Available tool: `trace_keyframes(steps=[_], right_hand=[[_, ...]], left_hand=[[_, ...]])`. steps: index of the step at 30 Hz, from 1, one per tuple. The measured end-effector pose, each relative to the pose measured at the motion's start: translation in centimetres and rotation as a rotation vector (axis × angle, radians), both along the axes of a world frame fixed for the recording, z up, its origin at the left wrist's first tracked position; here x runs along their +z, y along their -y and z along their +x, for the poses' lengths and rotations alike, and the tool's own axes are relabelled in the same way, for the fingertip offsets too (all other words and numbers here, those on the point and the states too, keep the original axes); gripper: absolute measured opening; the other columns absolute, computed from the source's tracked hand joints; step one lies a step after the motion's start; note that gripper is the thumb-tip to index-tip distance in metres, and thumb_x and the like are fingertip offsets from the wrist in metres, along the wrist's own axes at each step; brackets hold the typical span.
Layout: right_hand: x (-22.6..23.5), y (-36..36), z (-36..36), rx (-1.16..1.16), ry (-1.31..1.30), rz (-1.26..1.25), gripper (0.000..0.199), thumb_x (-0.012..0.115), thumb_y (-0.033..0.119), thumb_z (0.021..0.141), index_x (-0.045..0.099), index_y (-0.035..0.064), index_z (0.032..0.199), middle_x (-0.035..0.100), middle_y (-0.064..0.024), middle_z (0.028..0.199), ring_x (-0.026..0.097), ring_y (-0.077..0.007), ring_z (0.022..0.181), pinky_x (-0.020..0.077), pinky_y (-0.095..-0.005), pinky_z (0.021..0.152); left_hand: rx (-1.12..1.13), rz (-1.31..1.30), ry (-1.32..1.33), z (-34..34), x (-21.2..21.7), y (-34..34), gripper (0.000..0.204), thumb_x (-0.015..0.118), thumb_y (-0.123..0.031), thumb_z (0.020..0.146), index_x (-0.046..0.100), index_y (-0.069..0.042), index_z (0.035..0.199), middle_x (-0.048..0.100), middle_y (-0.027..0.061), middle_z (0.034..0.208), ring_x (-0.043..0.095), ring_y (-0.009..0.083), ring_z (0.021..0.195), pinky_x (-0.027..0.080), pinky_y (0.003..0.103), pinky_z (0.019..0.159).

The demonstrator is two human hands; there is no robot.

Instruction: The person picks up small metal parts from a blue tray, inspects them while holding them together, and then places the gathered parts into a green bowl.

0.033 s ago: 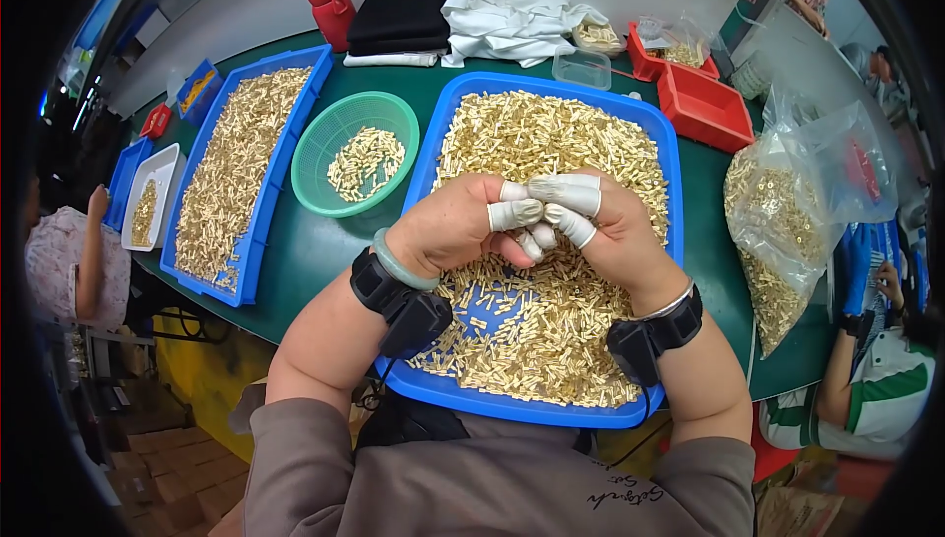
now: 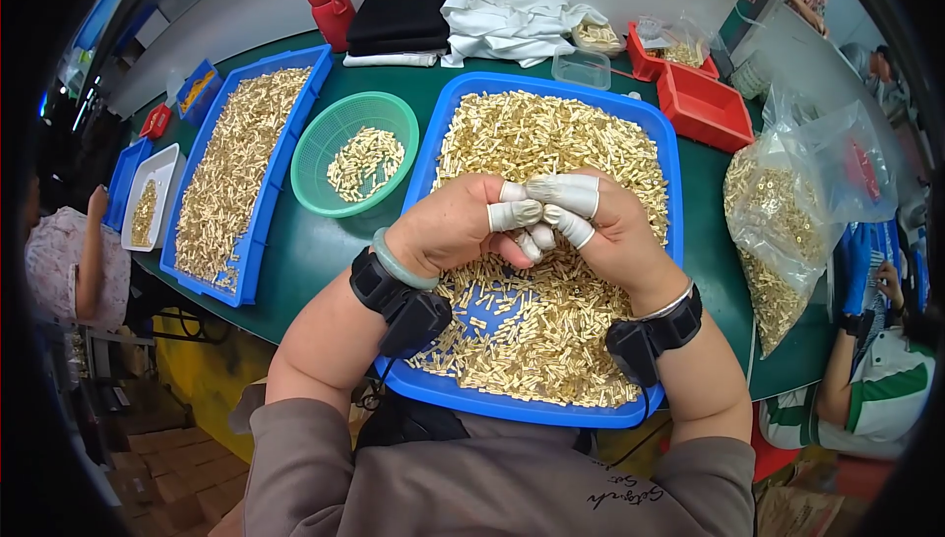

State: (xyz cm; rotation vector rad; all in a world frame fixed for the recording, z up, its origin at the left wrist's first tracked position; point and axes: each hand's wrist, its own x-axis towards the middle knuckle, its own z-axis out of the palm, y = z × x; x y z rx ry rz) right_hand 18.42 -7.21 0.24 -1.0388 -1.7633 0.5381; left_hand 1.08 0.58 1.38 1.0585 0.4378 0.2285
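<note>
Hands met over middle of big blue tray (image 2: 661, 153). Left hand (image 2: 455, 227) and right hand (image 2: 612, 232) pressed fingertip to fingertip, white cots on fingers (image 2: 563, 194). Fingers bunched narrow, pinched together; whatever sits between them too small and hidden to tell. Brass parts (image 2: 536, 133) heaped directly below and around fingers, filling tray, thinner at centre where blue floor shows. Parts small, short, gold-coloured, cylinder-like, lying every way.

Black wristbands on both wrists, pale green bangle (image 2: 399, 263) on left.

Green round basket (image 2: 325, 143) just left of tray, small pile of same parts inside. Long blue tray (image 2: 258, 232) further left, full of parts. White tray (image 2: 169, 165) beyond, few parts. Small blue and red boxes at far left edge of desk (image 2: 315, 252), green top.

Clear plastic bag (image 2: 787, 212) right of tray, slumped, part-filled with brass parts. Red bins (image 2: 704, 109) behind bag, upper right. Clear small tub (image 2: 581, 69) behind tray. White cloth (image 2: 502, 15), black folded cloth (image 2: 399, 17), red bottle (image 2: 330, 7) along far edge.

Other people seated at left and right edges.
</note>
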Motion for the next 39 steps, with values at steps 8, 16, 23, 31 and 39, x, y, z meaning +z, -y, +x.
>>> trace_keyframes(steps=[8, 16, 23, 31, 39], right_hand=[[0.0, 0.1, -0.1, -0.002, 0.004, -0.024, 0.029, 0.059, 0.006, 0.074, 0.059, 0.0071, 0.102, 0.060, -0.0067, 0.096, 0.052, -0.0232, 0.085, 0.0412, -0.0320, 0.078], [0.7, -0.1, -0.5, -0.213, 0.349, 0.293, 0.038, 0.071, 0.015, 0.060, 0.063, 0.0092, 0.096, 0.061, -0.0053, 0.084, 0.056, -0.0240, 0.081, 0.0451, -0.0336, 0.070], [1.2, 0.6, -0.4, -0.201, 0.460, 0.311, 0.039, 0.071, 0.012, 0.056, 0.063, 0.0065, 0.094, 0.062, -0.0060, 0.087, 0.058, -0.0243, 0.084, 0.0456, -0.0344, 0.073], [0.9, 0.3, -0.5, -0.215, 0.387, 0.277, 0.048, 0.071, 0.010, 0.054, 0.060, 0.0063, 0.100, 0.061, -0.0073, 0.093, 0.057, -0.0264, 0.086, 0.0456, -0.0349, 0.075], [0.8, 0.2, -0.3, -0.256, 0.356, 0.296, 0.048, 0.070, 0.009, 0.053, 0.060, 0.0050, 0.099, 0.061, -0.0081, 0.093, 0.056, -0.0270, 0.086, 0.0451, -0.0350, 0.074]], left_hand=[[0.052, 0.093, -0.025, 0.4, -0.3, 0.3, 0.020, 0.047, -0.014, 0.088, 0.057, 0.000, 0.097, 0.061, 0.0071, 0.084, 0.060, 0.0132, 0.071, 0.051, 0.023, 0.060], [0.051, 0.080, -0.013, 0.4, -0.6, 0.7, 0.020, 0.050, -0.016, 0.087, 0.058, -0.001, 0.097, 0.061, 0.0050, 0.089, 0.059, 0.0126, 0.078, 0.051, 0.024, 0.069], [-0.049, 0.027, 0.002, 0.0, -0.5, 0.5, 0.018, 0.054, -0.015, 0.084, 0.060, -0.001, 0.096, 0.061, 0.0051, 0.090, 0.059, 0.0130, 0.081, 0.050, 0.025, 0.071], [-0.001, 0.594, 0.040, 0.3, -0.8, 0.8, 0.015, 0.054, -0.011, 0.083, 0.060, -0.002, 0.093, 0.061, 0.0060, 0.085, 0.059, 0.0152, 0.076, 0.047, 0.028, 0.067], [0.103, 1.208, 0.133, 0.7, 0.3, 1.0, 0.013, 0.054, -0.006, 0.078, 0.059, -0.003, 0.089, 0.059, 0.0114, 0.082, 0.057, 0.0277, 0.077, 0.045, 0.033, 0.068]])
